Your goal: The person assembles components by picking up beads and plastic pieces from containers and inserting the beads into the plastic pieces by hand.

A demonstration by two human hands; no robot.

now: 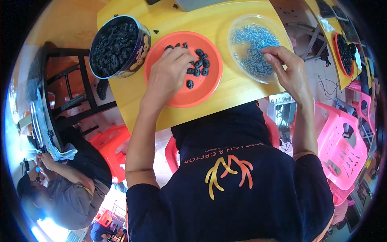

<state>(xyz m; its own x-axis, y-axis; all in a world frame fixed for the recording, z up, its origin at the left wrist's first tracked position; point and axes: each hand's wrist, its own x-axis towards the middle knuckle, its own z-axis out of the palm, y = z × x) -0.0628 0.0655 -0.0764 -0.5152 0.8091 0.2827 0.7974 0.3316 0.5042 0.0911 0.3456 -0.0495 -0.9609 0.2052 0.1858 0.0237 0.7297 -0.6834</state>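
My left hand (171, 66) is over an orange-red round plate (181, 101), its fingers curled down among several small black ring-shaped parts (197, 63). What those fingertips pinch, if anything, is hidden. At the right, my right hand (286, 68) reaches over a clear round plastic tub (262, 80) holding many tiny bluish metallic pieces (256, 40). Its thumb and forefinger are drawn together above them; anything between the tips is too small to make out. One black part (190, 84) lies by itself near the plate's front.
A round tin (143, 46) full of black parts stands left of the plate on the yellow table (225, 94). A grey box (201, 4) sits at the far edge. Around are a pink chair (342, 149), red stools (111, 145) and another person (66, 193) at the lower left.
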